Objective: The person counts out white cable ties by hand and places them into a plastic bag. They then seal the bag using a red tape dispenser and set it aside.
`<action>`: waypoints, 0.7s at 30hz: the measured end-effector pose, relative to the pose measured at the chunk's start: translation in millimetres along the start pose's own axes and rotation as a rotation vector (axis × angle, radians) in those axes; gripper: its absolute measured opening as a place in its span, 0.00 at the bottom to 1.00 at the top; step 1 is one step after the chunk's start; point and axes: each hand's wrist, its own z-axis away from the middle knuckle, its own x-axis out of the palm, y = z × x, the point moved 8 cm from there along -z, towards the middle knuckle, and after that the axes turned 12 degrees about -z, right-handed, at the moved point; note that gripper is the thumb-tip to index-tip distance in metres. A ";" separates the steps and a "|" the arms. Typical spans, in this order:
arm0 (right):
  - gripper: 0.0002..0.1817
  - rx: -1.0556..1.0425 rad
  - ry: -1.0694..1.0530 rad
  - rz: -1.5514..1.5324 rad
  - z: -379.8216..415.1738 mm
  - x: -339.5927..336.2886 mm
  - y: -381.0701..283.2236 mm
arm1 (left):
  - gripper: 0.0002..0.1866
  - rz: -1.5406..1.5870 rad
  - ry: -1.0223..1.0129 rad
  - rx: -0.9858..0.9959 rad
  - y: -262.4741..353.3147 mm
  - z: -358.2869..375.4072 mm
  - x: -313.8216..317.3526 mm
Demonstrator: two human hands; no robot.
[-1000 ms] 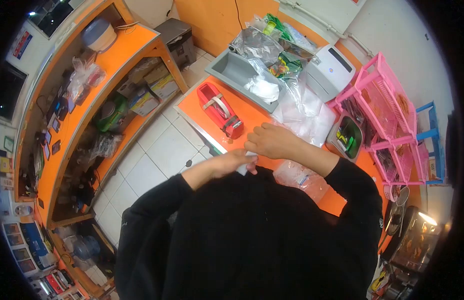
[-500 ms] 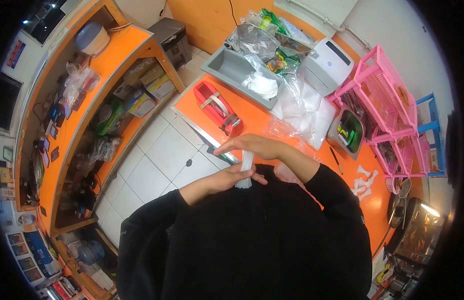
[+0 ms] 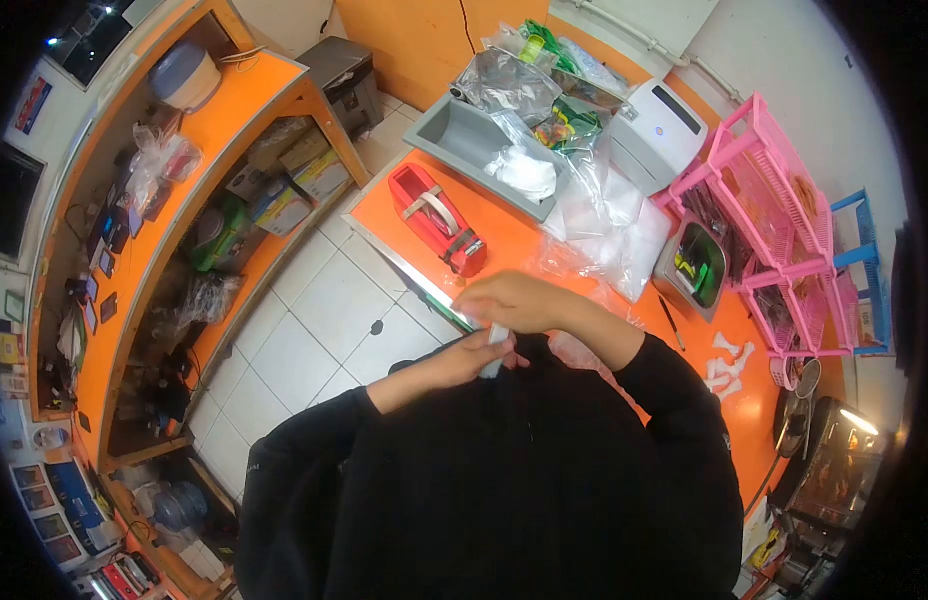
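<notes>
A narrow white translucent plastic piece stands upright close to the front of the black clothing. My left hand is wrapped round its lower part, with the thumb across it. Over its top end lies my right hand, fingers bent together and covering that end. A red tape dispenser with a pale roll is on the orange table just beyond my hands. Several knotted white plastic pieces lie on the table to the right, near a dark pen.
A grey tray, clear plastic bags and a white printer stand at the table's back. To the right are a metal container and pink racks. Orange shelving curves along the left, past a tiled floor.
My right hand has curled its outstretched fingers down over the top of the white plastic piece and shifted slightly right. Less of the piece shows between my hands.
</notes>
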 end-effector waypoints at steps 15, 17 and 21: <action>0.12 0.081 0.086 0.988 17.3 -8.3 69.3 | 0.19 -1.213 0.279 -0.116 18.5 -34.0 -61.5; 0.08 -0.042 0.134 0.924 18.2 -12.9 61.7 | 0.19 -0.990 0.224 -0.254 20.6 -31.5 -62.5; 0.08 -0.132 0.179 0.872 17.1 -22.1 65.8 | 0.20 -0.867 0.139 -0.334 26.7 -27.8 -71.8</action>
